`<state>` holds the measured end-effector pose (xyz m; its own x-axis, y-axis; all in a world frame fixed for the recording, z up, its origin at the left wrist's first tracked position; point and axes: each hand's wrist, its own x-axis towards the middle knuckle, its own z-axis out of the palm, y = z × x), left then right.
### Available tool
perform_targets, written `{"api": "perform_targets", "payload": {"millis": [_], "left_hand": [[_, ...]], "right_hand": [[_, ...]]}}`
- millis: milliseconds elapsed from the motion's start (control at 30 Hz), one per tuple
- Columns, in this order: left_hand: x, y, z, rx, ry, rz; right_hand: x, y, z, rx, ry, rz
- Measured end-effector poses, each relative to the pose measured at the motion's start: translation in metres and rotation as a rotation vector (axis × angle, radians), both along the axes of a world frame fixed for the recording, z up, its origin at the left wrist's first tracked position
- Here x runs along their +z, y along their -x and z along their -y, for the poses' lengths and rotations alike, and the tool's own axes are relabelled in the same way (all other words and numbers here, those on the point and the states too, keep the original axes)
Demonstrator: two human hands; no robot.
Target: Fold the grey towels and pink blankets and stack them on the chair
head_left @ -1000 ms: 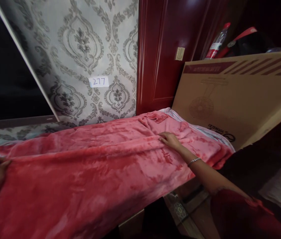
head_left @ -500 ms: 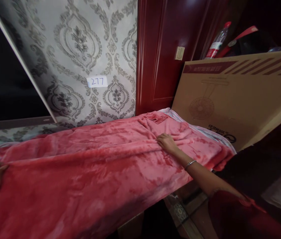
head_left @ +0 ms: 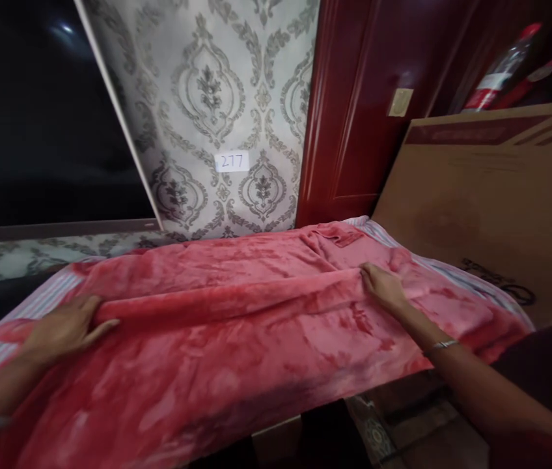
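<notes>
A plush pink-red blanket (head_left: 237, 352) lies spread over a striped cloth (head_left: 51, 303). A raised fold runs across it between my two hands. At the left end of that fold is my left hand (head_left: 64, 329), closed around the fabric, the thumb on the near side and the fingers over the ridge. My right hand (head_left: 383, 286) pinches the right end of the same fold, its fingertips partly hidden from view. Near the far edge, a small flap of the blanket is rumpled.
A large cardboard box (head_left: 481, 189) stands against the right end, with a red-capped plastic bottle (head_left: 500, 75) behind it. At the left is a dark screen (head_left: 46, 117). A paper label (head_left: 232, 161) reading 277 is on the patterned wall, beside a dark red door (head_left: 344, 124).
The view has turned left. My left hand has come further into sight and moved inward along the blanket's fold. My right hand keeps hold of the fold, which now stands higher.
</notes>
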<state>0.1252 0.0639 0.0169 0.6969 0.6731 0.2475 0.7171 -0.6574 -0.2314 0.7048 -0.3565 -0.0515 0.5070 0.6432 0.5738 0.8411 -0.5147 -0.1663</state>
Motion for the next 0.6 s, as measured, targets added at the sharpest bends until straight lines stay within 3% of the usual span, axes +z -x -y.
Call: {"api": "perform_targets", "payload": {"millis": [133, 333, 433, 600], "left_hand": [[0.013, 0.003, 0.027, -0.115, 0.039, -0.18], [0.015, 0.021, 0.037, -0.005, 0.063, -0.028], [0.011, 0.027, 0.036, 0.063, 0.068, 0.013], [0.009, 0.029, 0.036, 0.121, 0.081, 0.068]], "right_hand": [[-0.016, -0.003, 0.019, 0.112, 0.004, 0.023], [-0.034, 0.007, 0.039, 0.252, 0.154, 0.089], [-0.034, 0.011, 0.042, 0.197, 0.205, 0.137], [-0.019, 0.019, 0.034, -0.077, 0.164, 0.082]]}}
